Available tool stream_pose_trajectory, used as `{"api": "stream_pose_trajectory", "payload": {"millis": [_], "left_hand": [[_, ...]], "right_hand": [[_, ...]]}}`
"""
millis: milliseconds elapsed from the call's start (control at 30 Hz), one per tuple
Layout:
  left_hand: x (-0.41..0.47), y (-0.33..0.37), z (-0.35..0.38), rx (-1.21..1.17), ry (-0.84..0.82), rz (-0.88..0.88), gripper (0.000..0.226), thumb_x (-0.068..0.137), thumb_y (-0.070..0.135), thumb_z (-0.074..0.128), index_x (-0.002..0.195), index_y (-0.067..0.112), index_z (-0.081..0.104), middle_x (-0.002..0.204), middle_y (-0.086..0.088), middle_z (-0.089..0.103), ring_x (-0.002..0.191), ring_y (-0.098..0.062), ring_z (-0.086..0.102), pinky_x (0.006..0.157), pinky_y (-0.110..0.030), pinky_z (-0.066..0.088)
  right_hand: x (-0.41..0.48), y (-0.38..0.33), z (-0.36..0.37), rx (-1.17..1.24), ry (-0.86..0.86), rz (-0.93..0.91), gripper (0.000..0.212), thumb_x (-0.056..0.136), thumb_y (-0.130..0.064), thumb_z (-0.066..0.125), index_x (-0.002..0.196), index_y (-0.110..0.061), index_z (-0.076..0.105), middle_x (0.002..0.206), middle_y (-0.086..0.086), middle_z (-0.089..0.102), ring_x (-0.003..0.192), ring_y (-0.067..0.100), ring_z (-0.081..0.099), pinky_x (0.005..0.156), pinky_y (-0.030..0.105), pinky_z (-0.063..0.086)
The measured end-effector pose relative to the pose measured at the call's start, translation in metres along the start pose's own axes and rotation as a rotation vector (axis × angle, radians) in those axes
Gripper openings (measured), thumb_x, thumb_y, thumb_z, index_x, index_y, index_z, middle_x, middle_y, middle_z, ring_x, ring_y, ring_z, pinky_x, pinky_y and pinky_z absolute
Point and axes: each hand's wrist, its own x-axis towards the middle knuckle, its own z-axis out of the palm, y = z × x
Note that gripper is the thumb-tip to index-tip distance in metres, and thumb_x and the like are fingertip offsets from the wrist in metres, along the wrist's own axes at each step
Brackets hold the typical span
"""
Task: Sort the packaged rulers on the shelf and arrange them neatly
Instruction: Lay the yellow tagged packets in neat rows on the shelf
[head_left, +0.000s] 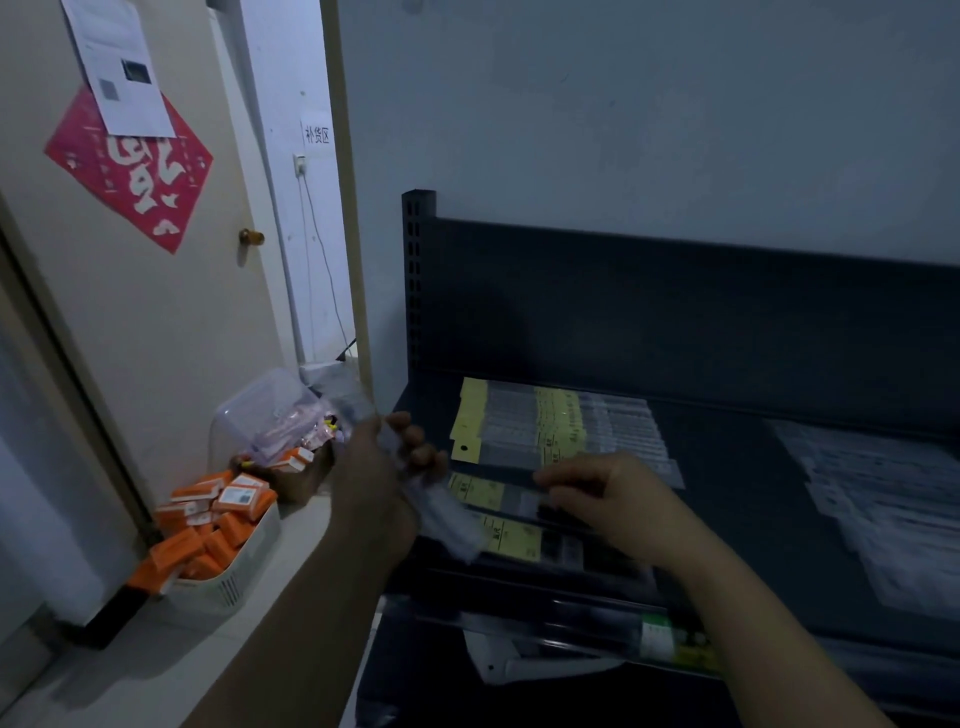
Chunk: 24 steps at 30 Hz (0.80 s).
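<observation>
Grasping blurred ruler packet (442, 513): left hand (376, 483) grip | right hand (613, 499) grip: cannot tell

Left hand (379, 478), right hand (610, 496): bare. Left forearm (311, 597), right forearm (753, 613): bare down to frame's lower edge.

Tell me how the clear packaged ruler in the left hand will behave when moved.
Probably light: the left hand holds the packaged ruler with fingers alone. Likely fairly stiff, since its lower end juts past the hand without drooping. The clear sleeve looks smooth, so it may slip in the grip.
</observation>
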Motion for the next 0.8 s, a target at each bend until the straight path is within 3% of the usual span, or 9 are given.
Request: {"api": "stream_pose_trajectory", "payload": {"millis": [133, 233, 333, 467, 567, 667, 800], "left_hand": [[-0.009, -0.015, 0.022, -0.072, -0.109, 0.056, 0.029, 0.102, 0.036, 0.034, 0.092, 0.016, 0.053, 0.077, -0.006, 0.059, 0.072, -0.020, 0.056, 0.077, -0.040, 0.047], [-0.012, -0.022, 0.031, 0.002, -0.163, 0.055, 0.026, 0.102, 0.034, 0.032, 0.100, 0.018, 0.053, 0.091, -0.009, 0.064, 0.088, -0.023, 0.060, 0.087, -0.044, 0.047], [-0.013, -0.028, 0.037, 0.094, -0.237, 0.051, 0.030, 0.103, 0.034, 0.029, 0.108, 0.017, 0.053, 0.097, -0.010, 0.065, 0.091, -0.024, 0.061, 0.086, -0.042, 0.050], [-0.006, -0.027, 0.031, 0.265, -0.200, 0.131, 0.031, 0.101, 0.027, 0.039, 0.124, 0.013, 0.054, 0.109, -0.011, 0.063, 0.096, -0.022, 0.065, 0.081, -0.040, 0.054], [-0.002, -0.027, 0.028, 0.400, -0.211, 0.178, 0.018, 0.096, 0.016, 0.052, 0.107, 0.010, 0.064, 0.100, -0.006, 0.068, 0.094, -0.021, 0.066, 0.078, -0.038, 0.059], [-0.004, -0.038, 0.039, 0.463, -0.221, 0.160, 0.009, 0.091, 0.007, 0.059, 0.088, 0.004, 0.067, 0.079, -0.004, 0.072, 0.076, -0.018, 0.068, 0.069, -0.030, 0.060], [-0.009, -0.062, 0.062, 0.553, -0.271, 0.162, 0.007, 0.084, 0.004, 0.068, 0.077, 0.005, 0.066, 0.066, -0.004, 0.071, 0.063, -0.015, 0.068, 0.060, -0.027, 0.059]], "right_hand": [[0.000, -0.025, 0.009, 0.109, -0.074, 0.018, 0.033, 0.089, -0.040, 0.060, 0.121, -0.032, 0.062, 0.111, -0.021, 0.065, 0.100, -0.009, 0.059, 0.084, 0.013, 0.047], [0.003, -0.034, 0.009, 0.107, -0.075, 0.012, 0.040, 0.087, -0.038, 0.064, 0.126, -0.031, 0.056, 0.111, -0.019, 0.063, 0.099, -0.006, 0.059, 0.082, 0.014, 0.048], [0.003, -0.030, 0.001, 0.095, -0.062, -0.003, 0.037, 0.088, -0.029, 0.065, 0.124, -0.025, 0.058, 0.103, -0.017, 0.063, 0.091, -0.004, 0.060, 0.076, 0.014, 0.047], [-0.010, -0.012, -0.022, 0.117, -0.036, -0.005, 0.030, 0.089, -0.017, 0.065, 0.118, -0.025, 0.061, 0.105, -0.017, 0.064, 0.091, -0.006, 0.059, 0.079, 0.010, 0.043], [-0.024, 0.003, -0.040, 0.189, 0.067, 0.011, 0.034, 0.086, -0.003, 0.066, 0.103, -0.033, 0.065, 0.091, -0.025, 0.069, 0.085, -0.009, 0.062, 0.076, 0.008, 0.045], [-0.037, 0.020, -0.056, 0.244, 0.185, 0.069, 0.028, 0.085, 0.000, 0.066, 0.099, -0.025, 0.069, 0.088, -0.014, 0.072, 0.078, 0.003, 0.063, 0.071, 0.014, 0.049], [-0.061, 0.042, -0.082, 0.278, 0.257, 0.120, 0.026, 0.087, 0.000, 0.062, 0.102, -0.020, 0.068, 0.085, -0.005, 0.068, 0.072, 0.005, 0.057, 0.066, 0.017, 0.046]]}}
